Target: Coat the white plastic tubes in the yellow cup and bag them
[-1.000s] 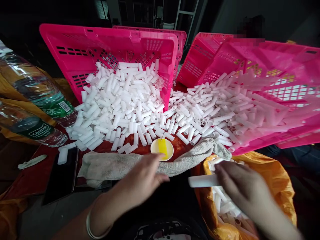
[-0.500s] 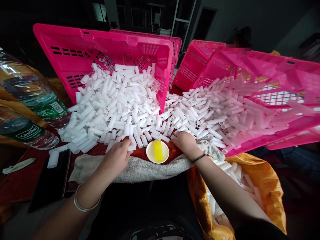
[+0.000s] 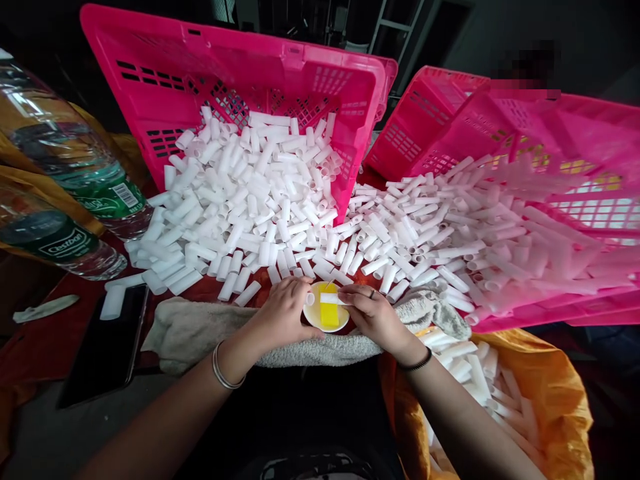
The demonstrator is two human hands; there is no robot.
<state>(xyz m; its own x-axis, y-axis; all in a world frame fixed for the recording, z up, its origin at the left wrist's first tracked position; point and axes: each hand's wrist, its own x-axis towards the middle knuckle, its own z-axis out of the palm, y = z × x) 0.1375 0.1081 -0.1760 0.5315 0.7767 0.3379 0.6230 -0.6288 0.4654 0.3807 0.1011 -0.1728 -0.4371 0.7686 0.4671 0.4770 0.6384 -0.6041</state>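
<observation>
My left hand [image 3: 283, 313] and my right hand [image 3: 373, 315] meet over a small white dish [image 3: 326, 316] holding a yellow sponge. Between them they hold white plastic tubes [image 3: 331, 299] end to end above the dish; the left fingers pinch the short piece, the right fingers the longer one. A grey towel [image 3: 200, 330] lies under both hands. Behind the dish, a heap of short white tubes [image 3: 250, 200] spills from a tipped pink crate [image 3: 240, 73], and longer tubes [image 3: 450, 220] spill from another pink crate [image 3: 575, 153] on the right.
Two water bottles [image 3: 75, 193] lie at the left. A black phone [image 3: 107, 347] rests by the towel, with a loose tube beside it. An orange bag [image 3: 540, 393] holding joined tubes sits at my right. Another person sits behind the right crates.
Both hands pulled back from the two heaps, each with a tube, and came together over the yellow dish. A second ago the right hand was over the orange bag with a long tube.
</observation>
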